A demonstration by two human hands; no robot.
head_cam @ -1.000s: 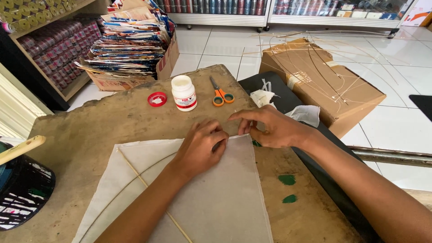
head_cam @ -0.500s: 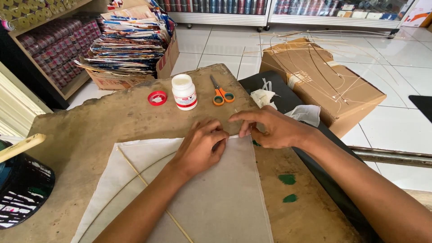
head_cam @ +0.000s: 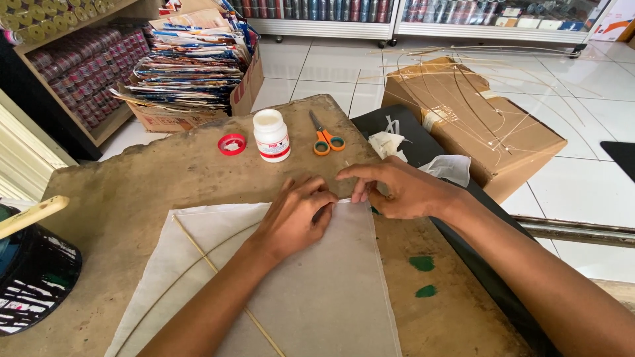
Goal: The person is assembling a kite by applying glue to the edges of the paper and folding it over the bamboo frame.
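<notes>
Even, bright daylight fills the view; floor tiles (head_cam: 582, 79) gleam with soft glare. Hands cast faint shadows. Focus is sharp, with wide-angle bending at the edges.

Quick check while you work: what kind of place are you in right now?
Probably a small shop that doubles as a kite-making workshop. Both hands, left hand and right hand, press a pale paper sheet with thin bamboo sticks on a worn table; shelves of thread spools stand nearby.

both hands, left hand (head_cam: 294, 218) and right hand (head_cam: 397, 188), press the paper sheet's (head_cam: 317, 291) top corner.
</notes>
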